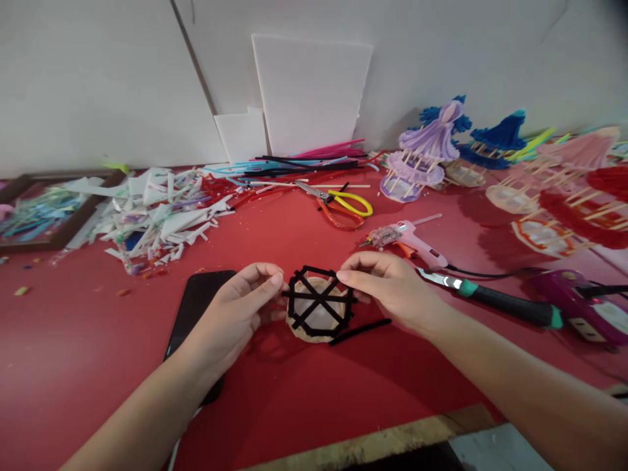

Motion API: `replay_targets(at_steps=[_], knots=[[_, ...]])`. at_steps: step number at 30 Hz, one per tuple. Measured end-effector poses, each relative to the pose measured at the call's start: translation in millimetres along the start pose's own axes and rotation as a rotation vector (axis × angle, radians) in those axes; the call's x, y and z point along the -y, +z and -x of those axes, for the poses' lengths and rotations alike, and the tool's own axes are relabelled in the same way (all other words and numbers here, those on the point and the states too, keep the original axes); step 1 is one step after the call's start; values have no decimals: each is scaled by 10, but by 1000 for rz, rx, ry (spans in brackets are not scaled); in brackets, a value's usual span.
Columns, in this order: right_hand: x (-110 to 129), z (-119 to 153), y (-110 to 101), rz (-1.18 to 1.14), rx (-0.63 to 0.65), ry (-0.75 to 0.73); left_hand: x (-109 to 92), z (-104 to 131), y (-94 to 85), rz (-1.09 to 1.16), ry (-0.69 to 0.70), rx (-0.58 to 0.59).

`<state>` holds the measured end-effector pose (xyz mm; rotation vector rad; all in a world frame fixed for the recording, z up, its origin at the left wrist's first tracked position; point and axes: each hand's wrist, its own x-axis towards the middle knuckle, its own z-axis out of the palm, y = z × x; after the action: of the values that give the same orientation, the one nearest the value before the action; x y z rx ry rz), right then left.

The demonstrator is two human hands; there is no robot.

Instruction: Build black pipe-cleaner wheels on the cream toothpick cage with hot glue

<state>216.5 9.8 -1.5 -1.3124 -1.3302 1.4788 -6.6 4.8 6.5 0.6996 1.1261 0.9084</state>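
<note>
Between my two hands is a black wheel-shaped frame, an octagon with crossing spokes that looks made of pipe cleaners. My left hand pinches its left edge between thumb and fingers. At its upper right edge, my right hand grips it the same way. Behind or beneath the frame shows a pale round disc with a whitish middle; whether the two touch I cannot tell. A loose black pipe cleaner lies on the red table just right of the disc.
A black phone lies beside my left hand. Beyond my right hand are a pink glue gun, a utility knife and scissors. White scraps heap at left; small carousel-like models stand at right.
</note>
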Motion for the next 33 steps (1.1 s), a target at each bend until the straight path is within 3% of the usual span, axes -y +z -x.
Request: replay_targets(at_steps=[4, 9, 14, 22, 26, 30, 33], knots=[[39, 1, 9, 67, -37, -87, 25, -5, 11, -24, -34, 4], [17, -3, -5, 40, -40, -14, 24, -7, 20, -16, -54, 13], [-15, -14, 1, -101, -54, -46, 19, 5, 36, -13, -66, 14], [-61, -27, 28, -376, -85, 36, 62, 11, 51, -85, -2, 52], [-64, -40, -14, -500, -83, -39, 63, 16, 59, -128, 19, 55], [-77, -37, -115, -384, 17, -160, 58, 19, 54, -128, 21, 59], [-61, 12, -207, -65, 21, -238, 62, 15, 48, -133, 29, 73]])
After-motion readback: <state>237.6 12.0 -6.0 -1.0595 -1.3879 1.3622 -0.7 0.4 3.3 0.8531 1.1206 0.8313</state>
